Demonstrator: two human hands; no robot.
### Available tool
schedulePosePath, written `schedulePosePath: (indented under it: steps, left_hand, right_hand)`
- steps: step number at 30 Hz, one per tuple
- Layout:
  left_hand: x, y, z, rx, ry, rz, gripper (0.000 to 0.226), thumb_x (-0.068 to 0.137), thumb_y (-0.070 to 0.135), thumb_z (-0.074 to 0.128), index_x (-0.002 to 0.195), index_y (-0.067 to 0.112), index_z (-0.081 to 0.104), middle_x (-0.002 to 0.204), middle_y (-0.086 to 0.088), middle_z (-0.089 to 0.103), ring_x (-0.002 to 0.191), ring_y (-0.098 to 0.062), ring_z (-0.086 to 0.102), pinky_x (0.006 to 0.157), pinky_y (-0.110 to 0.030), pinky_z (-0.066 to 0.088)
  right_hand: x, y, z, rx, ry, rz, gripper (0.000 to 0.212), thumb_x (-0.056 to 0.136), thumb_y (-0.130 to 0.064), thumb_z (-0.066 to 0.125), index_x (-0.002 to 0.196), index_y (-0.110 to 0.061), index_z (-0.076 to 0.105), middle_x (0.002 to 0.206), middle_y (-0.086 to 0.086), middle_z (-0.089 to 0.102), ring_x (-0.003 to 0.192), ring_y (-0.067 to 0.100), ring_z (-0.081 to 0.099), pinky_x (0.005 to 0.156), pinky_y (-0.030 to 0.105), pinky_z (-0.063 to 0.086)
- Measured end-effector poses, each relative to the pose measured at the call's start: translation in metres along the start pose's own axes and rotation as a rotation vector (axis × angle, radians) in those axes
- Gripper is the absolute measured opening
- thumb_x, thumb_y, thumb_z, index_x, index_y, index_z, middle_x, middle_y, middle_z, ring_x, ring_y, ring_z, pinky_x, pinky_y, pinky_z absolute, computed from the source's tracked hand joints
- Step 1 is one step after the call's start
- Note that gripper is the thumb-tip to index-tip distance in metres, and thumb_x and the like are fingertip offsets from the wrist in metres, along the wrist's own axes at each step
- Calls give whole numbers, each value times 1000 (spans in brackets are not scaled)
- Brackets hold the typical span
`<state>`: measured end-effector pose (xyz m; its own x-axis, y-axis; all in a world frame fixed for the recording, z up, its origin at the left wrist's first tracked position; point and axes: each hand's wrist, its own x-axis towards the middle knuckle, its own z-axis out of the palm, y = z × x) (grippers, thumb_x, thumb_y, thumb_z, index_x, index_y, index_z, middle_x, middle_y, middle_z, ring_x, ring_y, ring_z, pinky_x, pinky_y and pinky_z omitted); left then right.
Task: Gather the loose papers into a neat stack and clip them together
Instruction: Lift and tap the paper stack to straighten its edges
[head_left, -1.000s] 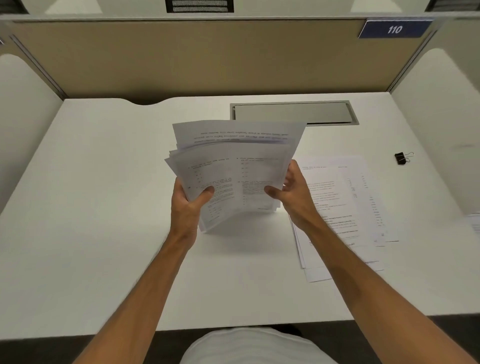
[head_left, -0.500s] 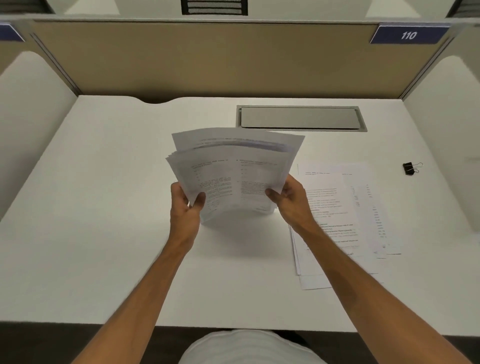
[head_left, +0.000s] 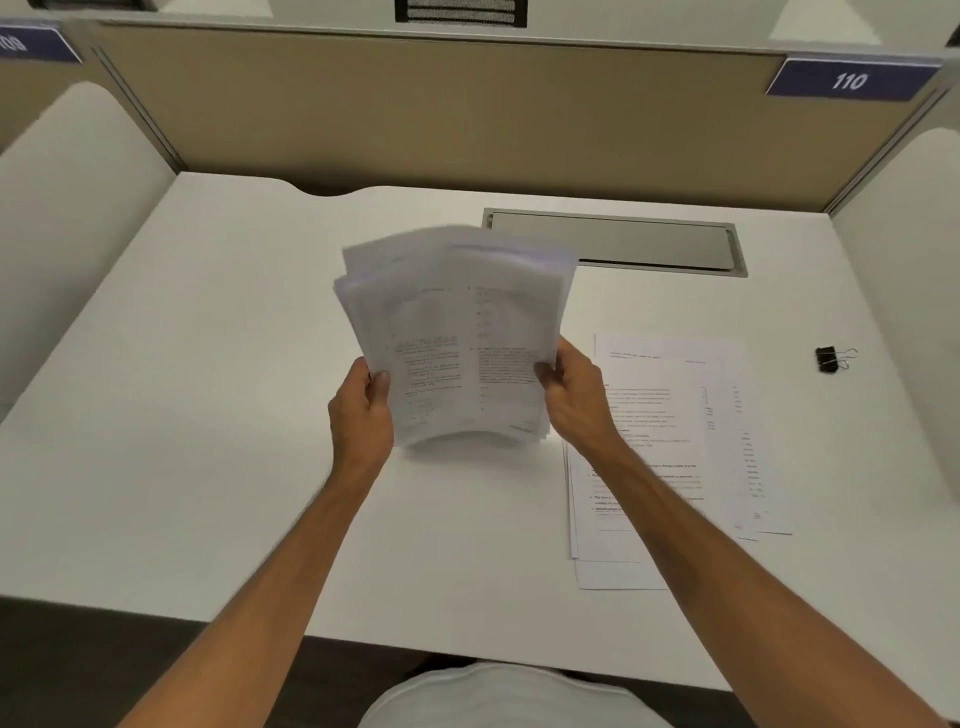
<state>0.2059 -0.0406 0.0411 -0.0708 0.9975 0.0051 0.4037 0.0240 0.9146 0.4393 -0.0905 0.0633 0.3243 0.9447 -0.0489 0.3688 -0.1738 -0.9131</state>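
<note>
Forearms reach from the near desk edge toward my two hands. My left hand pinches the left side of the sheaf of papers, thumb flat on the printed front, the other fingers hidden behind. My right hand grips the sheaf's right side the same way, thumb in front, fingers curled narrow around the edge. The sheaf stands nearly upright between my hands, its sheets fanned unevenly at the top and blurred; whether its lower edge touches the desk I cannot tell. Just right of my right fingers, partly under that wrist, a second pile of loose papers lies flat, its sheets offset. Farther right, well apart, sits a black binder clip. Beyond my fingertips a grey cable tray lid is shut, contents hidden.
</note>
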Motion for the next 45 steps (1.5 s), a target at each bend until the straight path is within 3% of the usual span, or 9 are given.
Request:
schedulePosePath:
  steps: [2, 6, 11, 18, 26, 30, 37, 40, 45]
  left_hand:
    - [2, 7, 2, 30, 22, 24, 10, 101, 10, 52, 94, 12, 59, 91, 3, 69, 77, -8, 63, 67, -19, 52]
    - [-1, 21, 19, 1, -15, -53, 9, 97, 11, 60, 98, 19, 65, 86, 17, 72, 72, 6, 70, 63, -14, 56]
    - [-22, 26, 58, -35, -137, -238, 6, 93, 14, 70, 95, 19, 68, 84, 8, 76, 76, -11, 73, 71, -30, 58]
    - [-70, 30, 129, -68, -250, -411, 12, 87, 12, 78, 89, 23, 72, 79, 2, 77, 75, -18, 76, 62, -28, 62]
    - [-108, 37, 194, 102, -245, -491, 12, 83, 14, 81, 91, 11, 73, 93, -5, 75, 81, -23, 72, 83, -38, 61]
    - [-116, 41, 204, 173, -184, -457, 15, 81, 14, 81, 80, 19, 67, 97, -3, 66, 72, -16, 62, 72, -28, 51]
    - [-107, 40, 212, 155, -237, -560, 16, 82, 8, 78, 93, 9, 66, 97, -8, 69, 78, -23, 67, 75, -35, 59]
    - [-105, 37, 212, 104, -229, -604, 23, 85, 4, 72, 101, 12, 57, 99, -7, 66, 70, -13, 62, 59, -24, 51]
    - [-104, 34, 210, 92, -290, -625, 24, 92, 0, 60, 110, 15, 55, 107, -5, 64, 82, -18, 62, 57, -24, 49]
  right_hand:
    - [4, 2, -13, 8, 5, -17, 27, 100, -1, 49, 122, -11, 60, 112, 4, 72, 97, 16, 70, 77, 12, 57]
    - [8, 12, -43, 66, 33, 113, 15, 98, -9, 58, 113, -13, 57, 105, 4, 77, 89, 16, 76, 75, 32, 64]
    - [-6, 45, -83, 20, 140, 284, 15, 92, -9, 69, 105, -4, 64, 104, 8, 77, 89, 23, 75, 82, 41, 63]
    - [-35, 99, -129, -265, 210, 434, 6, 89, -10, 69, 94, -7, 67, 92, 4, 71, 80, 21, 66, 58, 22, 46]
    - [-44, 131, -159, -593, 118, 632, 28, 93, -14, 58, 119, -6, 60, 128, 13, 48, 116, 31, 54, 81, 38, 50]
    - [-43, 136, -161, -568, 85, 694, 34, 92, -17, 60, 123, -6, 55, 130, 14, 50, 115, 33, 56, 86, 41, 52]
    - [-40, 136, -159, -474, 104, 740, 55, 89, -19, 67, 137, -7, 44, 133, 16, 54, 118, 36, 58, 90, 41, 52]
    - [-39, 138, -160, -386, 131, 773, 52, 87, -14, 67, 133, -5, 46, 129, 17, 58, 114, 35, 61, 88, 42, 56]
    - [-36, 145, -163, -225, 154, 812, 28, 86, -14, 69, 110, -3, 60, 109, 12, 67, 92, 29, 67, 67, 28, 49]
